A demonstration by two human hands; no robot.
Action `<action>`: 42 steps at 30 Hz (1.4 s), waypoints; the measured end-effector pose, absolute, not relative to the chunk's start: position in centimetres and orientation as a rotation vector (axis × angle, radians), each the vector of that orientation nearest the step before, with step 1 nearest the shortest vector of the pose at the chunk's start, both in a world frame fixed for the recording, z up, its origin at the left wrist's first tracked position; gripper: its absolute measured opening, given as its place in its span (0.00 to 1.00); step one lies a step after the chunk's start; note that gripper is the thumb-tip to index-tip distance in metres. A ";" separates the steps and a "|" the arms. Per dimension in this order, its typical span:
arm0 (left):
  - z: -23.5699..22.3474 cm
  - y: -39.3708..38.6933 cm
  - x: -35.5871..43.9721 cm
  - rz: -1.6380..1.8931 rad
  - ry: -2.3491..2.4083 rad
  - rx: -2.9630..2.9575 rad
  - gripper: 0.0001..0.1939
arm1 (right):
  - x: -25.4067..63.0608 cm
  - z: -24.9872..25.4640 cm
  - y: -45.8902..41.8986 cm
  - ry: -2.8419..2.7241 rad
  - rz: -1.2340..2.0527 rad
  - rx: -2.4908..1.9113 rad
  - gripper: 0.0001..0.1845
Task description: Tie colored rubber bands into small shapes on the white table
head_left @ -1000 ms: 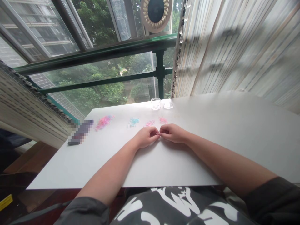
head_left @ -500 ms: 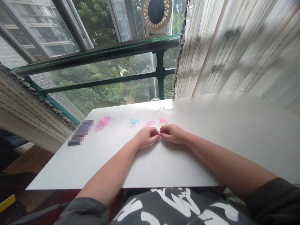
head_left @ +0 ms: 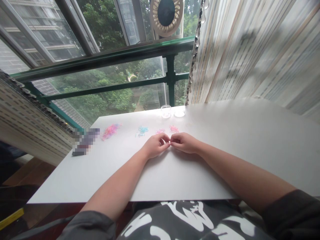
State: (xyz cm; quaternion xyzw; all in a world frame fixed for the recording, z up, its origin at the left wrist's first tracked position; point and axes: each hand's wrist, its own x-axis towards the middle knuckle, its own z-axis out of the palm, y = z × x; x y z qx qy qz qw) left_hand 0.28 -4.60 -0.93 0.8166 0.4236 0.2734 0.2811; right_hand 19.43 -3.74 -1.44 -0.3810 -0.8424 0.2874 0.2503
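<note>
My left hand [head_left: 157, 146] and my right hand [head_left: 185, 142] meet fingertip to fingertip just above the white table. Both are closed in a pinch; whatever lies between the fingertips is too small to make out. Just beyond them is a small pile of pink-purple bands [head_left: 160, 131], partly covered by my left fingers. Behind my right fingers lies a coral-pink pile of thin bands [head_left: 174, 128]. Farther left sits a light blue pile of bands [head_left: 142, 130], then a larger mixed pink, orange and purple pile [head_left: 110, 132].
At the table's far edge stand a clear round cup [head_left: 166, 112] and a clear, shallow round lid or dish [head_left: 179, 114]. A blurred dark object [head_left: 86, 142] lies on the left edge of the white table [head_left: 105, 173]. Beyond are a green railing [head_left: 112, 60] and striped curtains [head_left: 230, 50].
The left fingers have spread slightly, with the index finger lifting a little from the thumb. My right hand has stayed in nearly the same place.
</note>
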 end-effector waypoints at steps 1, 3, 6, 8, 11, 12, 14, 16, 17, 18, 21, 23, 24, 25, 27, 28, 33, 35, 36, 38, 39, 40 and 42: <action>-0.9 -4.6 0.3 0.755 1.127 2.188 0.08 | 19.4 -1.4 -3.8 -2.290 0.785 -1.035 0.06; -0.9 -4.5 0.3 0.790 1.117 2.199 0.08 | 19.4 -1.4 -3.8 -2.285 0.786 -1.029 0.07; -0.9 -4.4 0.3 0.814 1.126 2.223 0.06 | 19.4 -1.4 -3.8 -2.284 0.789 -1.022 0.08; -1.0 -4.3 0.3 0.824 1.133 2.233 0.06 | 19.4 -1.4 -3.8 -2.285 0.790 -1.019 0.08; -1.0 -4.3 0.3 0.852 1.140 2.233 0.06 | 19.4 -1.5 -3.7 -2.283 0.786 -1.012 0.06; -1.0 -4.3 0.3 0.860 1.142 2.233 0.06 | 19.4 -1.5 -3.6 -2.281 0.783 -1.005 0.06; -1.0 -4.2 0.2 0.869 1.142 2.233 0.06 | 19.5 -1.5 -3.6 -2.277 0.780 -0.989 0.06; -0.9 -4.2 0.2 0.878 1.144 2.232 0.06 | 19.5 -1.6 -3.6 -2.272 0.781 -0.981 0.05; -0.9 -4.2 0.2 0.883 1.147 2.230 0.06 | 19.5 -1.6 -3.6 -2.269 0.782 -0.982 0.05; -0.9 -4.2 0.2 0.888 1.149 2.228 0.06 | 19.5 -1.6 -3.6 -2.266 0.785 -0.985 0.05; -0.9 -4.2 0.1 0.897 1.150 2.226 0.05 | 19.5 -1.6 -3.6 -2.262 0.793 -0.984 0.05; -0.8 -4.2 0.1 0.904 1.150 2.226 0.05 | 19.5 -1.6 -3.6 -2.262 0.794 -0.985 0.05; -0.8 -4.2 0.1 0.907 1.152 2.226 0.05 | 19.5 -1.6 -3.6 -2.263 0.794 -0.988 0.05; -0.8 -4.2 0.1 0.911 1.155 2.225 0.05 | 19.5 -1.6 -3.5 -2.263 0.794 -0.991 0.05; -0.7 -4.2 0.0 0.916 1.161 2.222 0.06 | 19.5 -1.6 -3.5 -2.264 0.799 -0.998 0.05; -0.7 -4.2 0.0 0.917 1.164 2.219 0.06 | 19.5 -1.6 -3.5 -2.265 0.803 -0.999 0.05; -0.7 -4.2 0.0 0.911 1.168 2.206 0.06 | 19.6 -1.7 -3.5 -2.268 0.817 -1.004 0.06; -0.6 -4.2 0.0 0.903 1.165 2.204 0.06 | 19.6 -1.7 -3.5 -2.263 0.821 -1.003 0.05; -0.6 -4.3 0.0 0.900 1.164 2.203 0.06 | 19.6 -1.7 -3.5 -2.258 0.823 -1.002 0.05; -0.5 -4.3 0.1 0.894 1.160 2.199 0.06 | 19.6 -1.7 -3.5 -2.253 0.828 -0.999 0.05; -0.5 -4.3 0.1 0.892 1.157 2.198 0.06 | 19.6 -1.6 -3.5 -2.253 0.829 -0.999 0.05; -0.5 -4.3 0.1 0.890 1.153 2.199 0.06 | 19.6 -1.6 -3.5 -2.253 0.828 -0.999 0.05; -0.5 -4.3 0.1 0.883 1.147 2.201 0.06 | 19.6 -1.6 -3.5 -2.255 0.825 -1.001 0.05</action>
